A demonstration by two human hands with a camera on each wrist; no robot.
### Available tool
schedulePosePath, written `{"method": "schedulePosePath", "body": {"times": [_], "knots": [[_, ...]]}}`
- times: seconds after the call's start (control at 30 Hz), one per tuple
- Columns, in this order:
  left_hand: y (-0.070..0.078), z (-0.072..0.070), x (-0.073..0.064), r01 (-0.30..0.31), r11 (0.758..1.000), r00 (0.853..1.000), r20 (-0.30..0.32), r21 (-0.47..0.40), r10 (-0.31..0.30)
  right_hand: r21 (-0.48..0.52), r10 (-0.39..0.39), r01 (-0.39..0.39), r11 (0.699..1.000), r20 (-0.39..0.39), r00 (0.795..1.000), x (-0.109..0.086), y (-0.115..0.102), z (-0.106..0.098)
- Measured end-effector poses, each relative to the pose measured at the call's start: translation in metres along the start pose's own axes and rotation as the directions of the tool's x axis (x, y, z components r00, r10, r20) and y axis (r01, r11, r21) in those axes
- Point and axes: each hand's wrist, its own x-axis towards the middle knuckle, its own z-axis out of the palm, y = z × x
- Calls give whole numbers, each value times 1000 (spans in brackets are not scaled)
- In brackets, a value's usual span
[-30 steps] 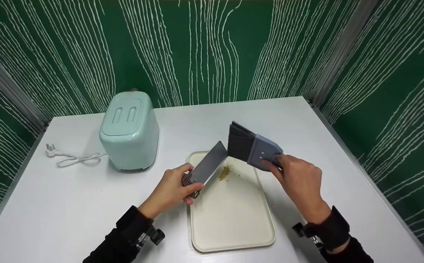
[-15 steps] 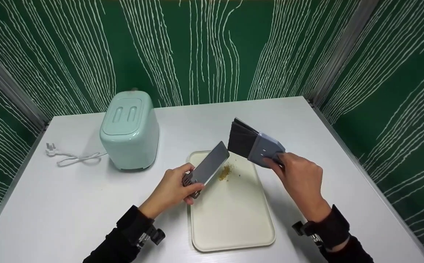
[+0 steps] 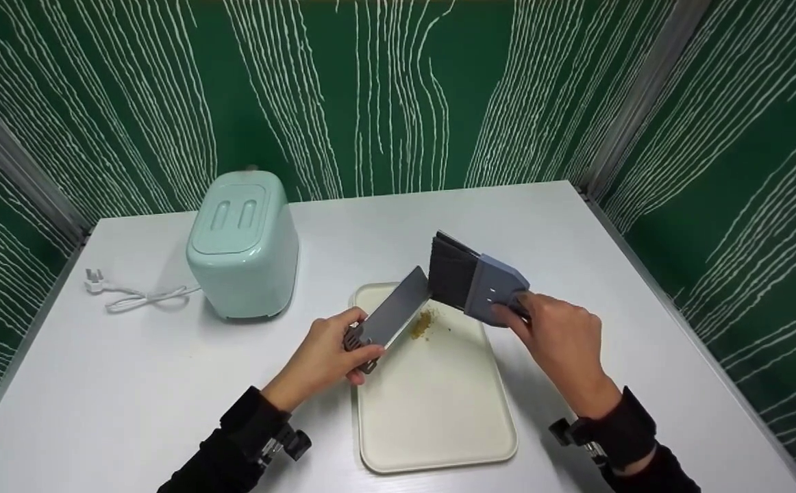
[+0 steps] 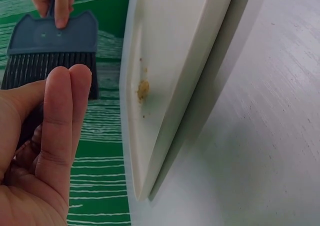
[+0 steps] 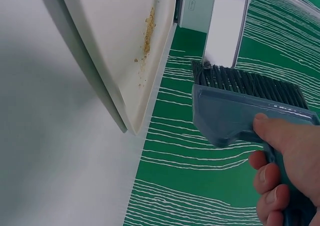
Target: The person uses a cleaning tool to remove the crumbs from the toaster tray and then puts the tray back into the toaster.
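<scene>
A slim grey metal crumb tray [image 3: 396,309] with a slotted brown end is pinched by that end in my left hand [image 3: 322,352]. It tilts over the cream serving tray [image 3: 439,411]. My right hand [image 3: 562,335] grips a blue-grey hand brush [image 3: 497,287], thumb on its body. The brush's black bristles meet the far end of the crumb tray in the right wrist view, where the metal surface [image 5: 226,28] looks bare. Yellowish-brown crumbs [image 3: 422,324] lie in a small heap towards the far end of the serving tray, below both tools.
A mint-green toaster [image 3: 247,246] stands on the white table [image 3: 131,383] left of the serving tray. Its white cord and plug [image 3: 141,299] lie farther left. Green walls with white streaks [image 3: 398,96] rise behind the table and along its sides.
The brush lifted slightly up and right off the crumb tray's end, then came back down against it. The left hand and crumb tray barely shifted; the crumb heap looks the same.
</scene>
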Motion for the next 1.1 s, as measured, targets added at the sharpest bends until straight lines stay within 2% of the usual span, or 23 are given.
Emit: {"method": "schedulePosePath", "body": {"times": [0.3,0.73,1.1], "knots": [[-2,0,0,-24,1000,1000,1,-13,24,-4,58,-57,998,98,994,1,-4,-6],[-2,0,0,-14,1000,1000,0,-6,14,7,83,-83,997,-20,996,3,2,-12],[-2,0,0,-6,1000,1000,-2,-2,6,-6,68,-68,998,-18,998,3,0,-8]]}}
